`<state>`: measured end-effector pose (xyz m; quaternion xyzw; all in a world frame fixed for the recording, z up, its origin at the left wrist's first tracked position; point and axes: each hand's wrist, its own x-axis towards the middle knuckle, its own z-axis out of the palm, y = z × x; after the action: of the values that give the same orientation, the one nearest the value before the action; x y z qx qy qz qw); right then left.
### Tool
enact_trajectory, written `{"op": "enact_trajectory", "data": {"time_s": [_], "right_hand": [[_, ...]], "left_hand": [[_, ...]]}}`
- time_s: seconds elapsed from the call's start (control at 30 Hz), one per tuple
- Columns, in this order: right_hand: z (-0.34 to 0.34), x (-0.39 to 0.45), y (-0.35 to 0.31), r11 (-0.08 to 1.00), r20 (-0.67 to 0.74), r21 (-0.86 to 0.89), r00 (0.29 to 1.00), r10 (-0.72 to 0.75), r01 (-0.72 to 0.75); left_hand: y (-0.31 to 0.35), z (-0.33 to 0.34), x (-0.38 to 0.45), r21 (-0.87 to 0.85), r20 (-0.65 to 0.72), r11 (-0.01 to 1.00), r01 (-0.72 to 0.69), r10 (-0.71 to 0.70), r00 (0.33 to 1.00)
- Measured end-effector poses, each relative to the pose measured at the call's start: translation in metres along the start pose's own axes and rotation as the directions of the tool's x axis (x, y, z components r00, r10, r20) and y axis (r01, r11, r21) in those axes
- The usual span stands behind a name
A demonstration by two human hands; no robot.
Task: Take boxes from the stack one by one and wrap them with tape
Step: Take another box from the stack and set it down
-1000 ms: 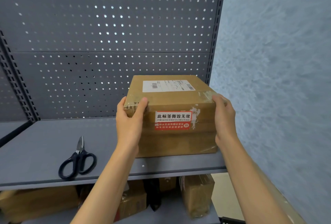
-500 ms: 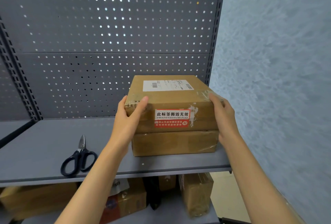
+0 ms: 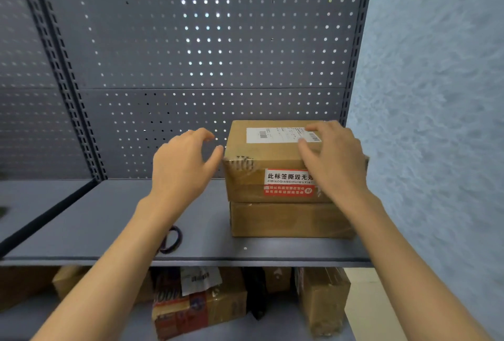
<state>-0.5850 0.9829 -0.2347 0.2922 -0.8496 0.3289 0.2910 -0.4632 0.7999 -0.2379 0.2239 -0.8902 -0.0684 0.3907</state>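
Stack: two cardboard boxes sit on the grey shelf [image 3: 109, 220] at about 3 o'clock from the middle of the view, close to the blue wall [image 3: 436, 122].
Top box [image 3: 261, 158]: lies flat on the lower one; a white shipping label [image 3: 275, 134] on its upper face, a red and white sticker [image 3: 286, 181] on its front face, torn tape at its near left corner.
Bottom box [image 3: 289, 219]: rests directly on the shelf, its front face plain and glossy with tape.
Left hand [image 3: 182, 166]: released, holding nothing; fingers loosely curved and spread, thumb tip just beside the top box's left edge at 9 o'clock of it. Whether the thumb touches the cardboard, I cannot tell.
Right hand [image 3: 332, 158]: laid over the top box's right part, at 3 o'clock of it, fingers bent onto the upper face and across the end of the shipping label; palm covers the right end of the sticker. It rests on the box rather than closing round it.
Scissors [image 3: 171, 239]: black handles on the shelf at 7 o'clock from the stack, mostly hidden behind the left forearm.
Back panel [image 3: 204, 40]: grey perforated sheet at 12 o'clock, light showing through its holes.
Lower shelf: several more cardboard parcels [image 3: 199, 302] at 6 o'clock, blurred.
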Motion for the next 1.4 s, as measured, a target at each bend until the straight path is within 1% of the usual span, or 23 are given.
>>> {"op": "enact_trajectory", "data": {"time_s": [0.1, 0.17, 0.23, 0.37, 0.43, 0.67, 0.77, 0.83, 0.97, 1.07, 1.23, 1.4], "right_hand": [[0.009, 0.0, -0.033, 0.983, 0.009, -0.116, 0.989, -0.145, 0.145], [0.016, 0.0, -0.052, 0.966, 0.02, -0.158, 0.979, -0.204, 0.205], [0.027, -0.003, -0.08, 0.954, 0.029, -0.17, 0.969, -0.244, 0.246], [0.053, -0.013, -0.145, 0.939, 0.055, -0.134, 0.948, -0.313, 0.318], [0.067, -0.019, -0.179, 0.933, 0.072, -0.116, 0.939, -0.335, 0.342], [0.117, -0.05, -0.316, 0.898, 0.039, -0.069, 0.9, -0.433, 0.435], [0.134, -0.064, -0.373, 0.874, 0.094, -0.066, 0.875, -0.475, 0.481], [0.144, -0.071, -0.409, 0.856, 0.097, -0.05, 0.856, -0.508, 0.514], [0.161, -0.082, -0.473, 0.846, 0.103, -0.01, 0.842, -0.53, 0.534], [0.175, -0.085, -0.513, 0.829, 0.115, 0.003, 0.823, -0.556, 0.56], [0.203, -0.084, -0.575, 0.805, 0.114, 0.028, 0.799, -0.591, 0.592], [0.238, -0.076, -0.644, 0.791, 0.032, 0.086, 0.792, -0.61, 0.606]], "left_hand": [[-0.02, -0.016, -0.002, 0.101, -0.063, 0.994, -0.041, 0.048, 0.997], [-0.034, -0.028, -0.003, 0.141, -0.081, 0.989, -0.055, 0.067, 0.995], [-0.058, -0.045, -0.007, 0.187, -0.097, 0.981, -0.048, 0.067, 0.993], [-0.118, -0.085, -0.015, 0.254, -0.168, 0.967, -0.024, 0.068, 0.983], [-0.152, -0.107, -0.019, 0.301, -0.18, 0.953, -0.007, 0.064, 0.982], [-0.272, -0.189, -0.041, 0.406, -0.215, 0.913, 0.024, 0.07, 0.974], [-0.322, -0.226, -0.05, 0.438, -0.243, 0.898, 0.046, 0.068, 0.968], [-0.354, -0.25, -0.054, 0.46, -0.255, 0.885, 0.074, 0.052, 0.966], [-0.406, -0.289, -0.057, 0.494, -0.256, 0.863, 0.101, 0.033, 0.966], [-0.44, -0.31, -0.057, 0.492, -0.284, 0.862, 0.121, 0.028, 0.958], [-0.5, -0.332, -0.051, 0.502, -0.292, 0.855, 0.132, 0.023, 0.956], [-0.559, -0.354, -0.029, 0.51, -0.304, 0.852, 0.119, 0.049, 0.951]]}}
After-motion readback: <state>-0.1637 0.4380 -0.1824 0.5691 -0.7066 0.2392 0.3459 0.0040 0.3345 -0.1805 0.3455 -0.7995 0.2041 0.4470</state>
